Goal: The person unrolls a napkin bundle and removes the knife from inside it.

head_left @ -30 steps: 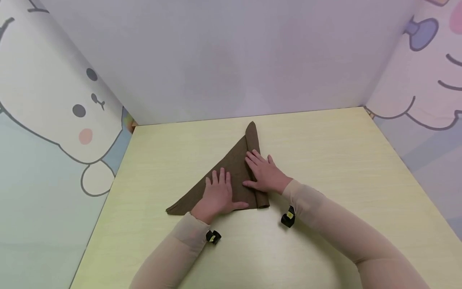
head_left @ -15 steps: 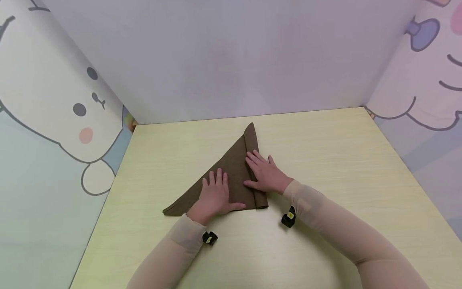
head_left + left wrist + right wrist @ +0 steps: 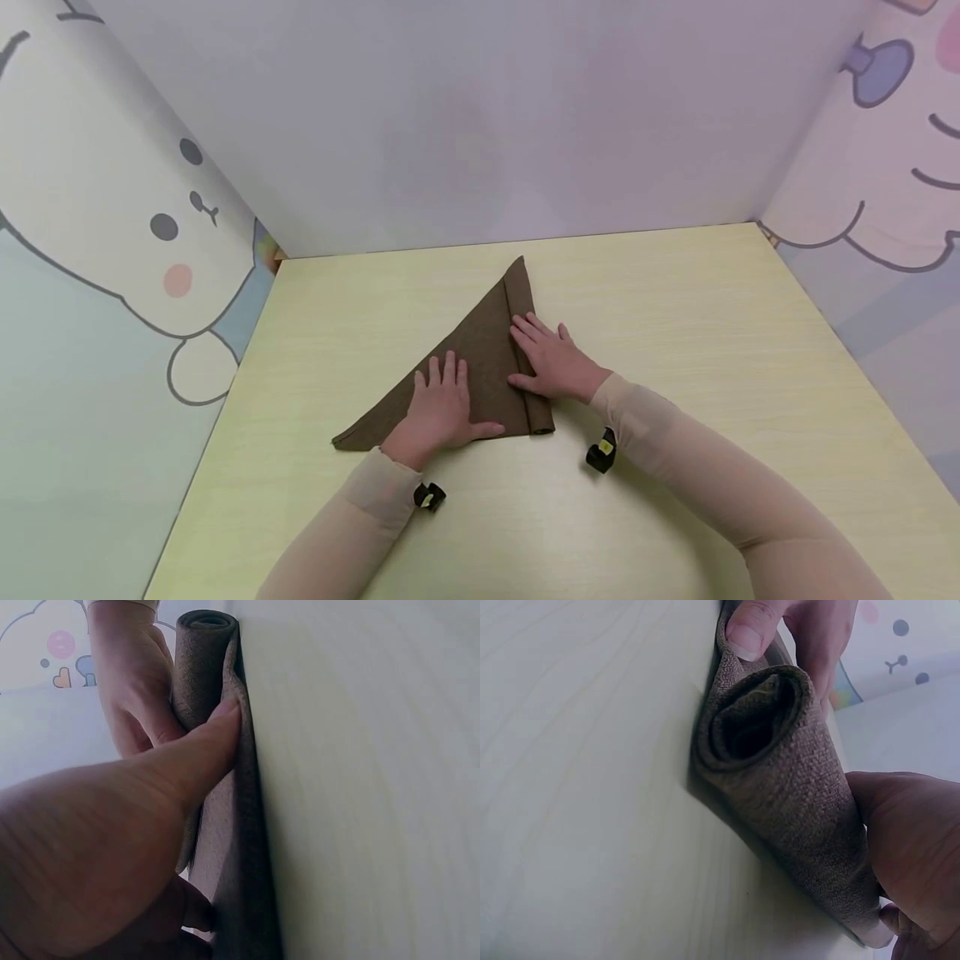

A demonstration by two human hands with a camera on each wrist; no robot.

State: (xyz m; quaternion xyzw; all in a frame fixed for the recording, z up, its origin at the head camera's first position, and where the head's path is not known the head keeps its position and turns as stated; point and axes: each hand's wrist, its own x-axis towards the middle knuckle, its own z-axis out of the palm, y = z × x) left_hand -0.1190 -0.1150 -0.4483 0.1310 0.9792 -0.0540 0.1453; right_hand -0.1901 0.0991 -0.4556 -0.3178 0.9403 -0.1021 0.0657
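A brown cloth (image 3: 487,346) lies on the table in a triangle shape, with its right side wound into a roll (image 3: 539,414). My left hand (image 3: 437,411) presses flat on the unrolled part, fingers spread, thumb along the near edge. My right hand (image 3: 553,365) rests over the roll with straight fingers pointing to the far left; its fingertips reach the seam between roll and flat part. The right wrist view shows the hollow, layered end of the rolled cloth (image 3: 810,795). In the left wrist view the left thumb (image 3: 210,742) touches the cloth's edge just beside the roll.
The pale wood-grain table (image 3: 675,308) surrounds the cloth on all sides. A plain light wall (image 3: 465,125) stands along its far edge, and panels with cartoon animals (image 3: 97,167) flank it. A small black wrist camera (image 3: 429,497) hangs at the left cuff, another camera (image 3: 601,451) at the right.
My left hand has slid a little left and toward me, and the cloth's left corner has shifted the same way. The roll has moved slightly left; the right hand has hardly moved.
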